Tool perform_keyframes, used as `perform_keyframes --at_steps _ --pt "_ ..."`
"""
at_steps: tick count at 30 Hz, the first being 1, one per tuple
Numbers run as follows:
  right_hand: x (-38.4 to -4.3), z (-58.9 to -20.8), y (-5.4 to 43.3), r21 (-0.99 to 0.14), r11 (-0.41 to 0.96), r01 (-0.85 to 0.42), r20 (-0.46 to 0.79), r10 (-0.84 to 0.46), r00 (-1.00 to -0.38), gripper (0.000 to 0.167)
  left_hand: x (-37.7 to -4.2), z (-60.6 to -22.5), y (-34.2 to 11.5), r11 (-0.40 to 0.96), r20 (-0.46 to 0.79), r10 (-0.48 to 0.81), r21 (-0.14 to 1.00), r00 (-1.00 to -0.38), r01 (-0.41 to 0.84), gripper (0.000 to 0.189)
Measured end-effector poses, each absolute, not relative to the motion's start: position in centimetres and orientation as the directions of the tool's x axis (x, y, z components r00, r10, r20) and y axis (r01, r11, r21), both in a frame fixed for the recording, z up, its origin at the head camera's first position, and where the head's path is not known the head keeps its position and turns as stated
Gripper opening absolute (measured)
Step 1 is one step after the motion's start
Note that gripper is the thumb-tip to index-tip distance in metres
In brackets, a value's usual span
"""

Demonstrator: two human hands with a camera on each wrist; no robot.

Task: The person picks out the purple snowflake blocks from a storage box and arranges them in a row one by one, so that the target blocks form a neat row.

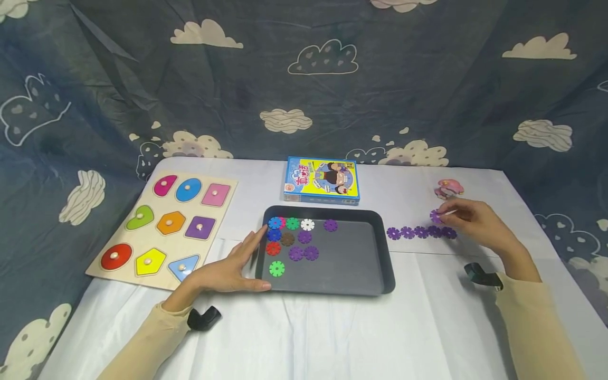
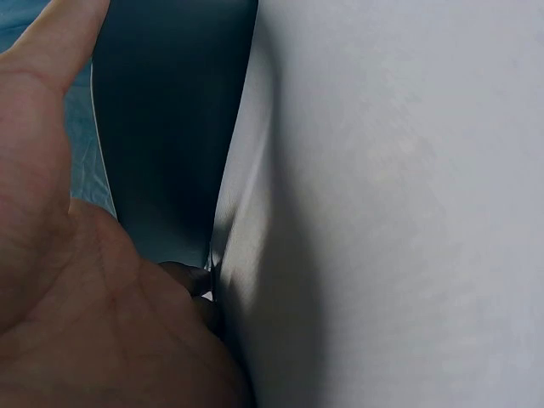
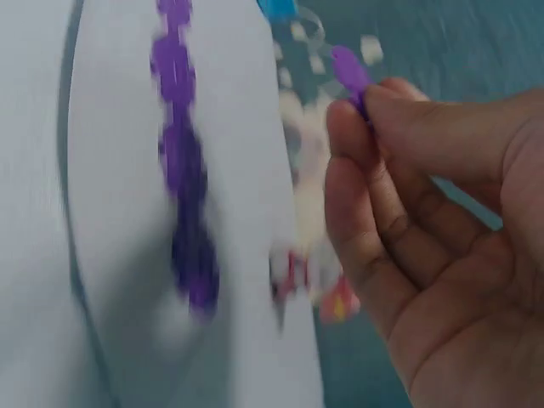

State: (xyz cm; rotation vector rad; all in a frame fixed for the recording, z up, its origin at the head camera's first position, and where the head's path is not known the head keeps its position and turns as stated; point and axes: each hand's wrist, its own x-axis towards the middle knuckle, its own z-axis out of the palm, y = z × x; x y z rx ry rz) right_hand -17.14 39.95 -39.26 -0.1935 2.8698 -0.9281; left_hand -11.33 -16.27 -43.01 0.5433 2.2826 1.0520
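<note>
My right hand [image 1: 480, 224] pinches a purple notched disc [image 3: 350, 71] between thumb and fingers, raised over the table. Just below it in the head view, several purple discs [image 1: 407, 233] lie in a row to the right of the tray. My left hand [image 1: 233, 268] rests along the left side of the dark grey tray [image 1: 351, 274], fingers and thumb stretched out at its rim. In the tray are a few loose purple discs [image 1: 311, 253] and others in blue, red, brown, white and green, such as a green disc [image 1: 277, 268] near the front left.
A wooden shape puzzle board [image 1: 161, 240] with knobbed pieces lies at the left. Behind the tray sits a blue and yellow card box [image 1: 322, 180]. A small pink figurine [image 1: 448, 188] stands beyond my right hand. A cloud-patterned cloth hangs behind the table.
</note>
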Motion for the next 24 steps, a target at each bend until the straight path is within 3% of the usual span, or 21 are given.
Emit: perform_keyframes --at_steps 5,9,13,19,24 --pt "-16.5 -40.3 43.3 -0.577 0.811 0.102 -0.203 -0.021 -0.979 0.055 -11.3 -43.1 -16.4 0.612 -0.322 0.567 0.781 -0.758 0.126 0.121" --pt "-16.2 -40.8 45.4 -0.538 0.822 0.186 -0.28 0.034 -0.959 0.063 -11.3 -43.1 -16.3 0.61 -0.313 0.571 0.78 -0.759 0.137 0.121" --pt "-16.0 -41.3 46.3 -0.511 0.835 0.205 -0.288 0.058 -0.956 0.061 -11.3 -43.0 -16.3 0.609 -0.315 0.571 0.782 -0.758 0.134 0.121" --pt "-16.1 -42.0 46.7 -0.482 0.849 0.217 -0.254 0.101 -0.962 0.046 -11.4 -43.2 -16.3 0.605 -0.303 0.577 0.782 -0.758 0.148 0.121" --pt "-16.4 -42.4 47.0 -0.483 0.839 0.253 -0.268 0.133 -0.954 0.049 -11.5 -43.3 -16.4 0.6 -0.295 0.584 0.784 -0.756 0.158 0.121"
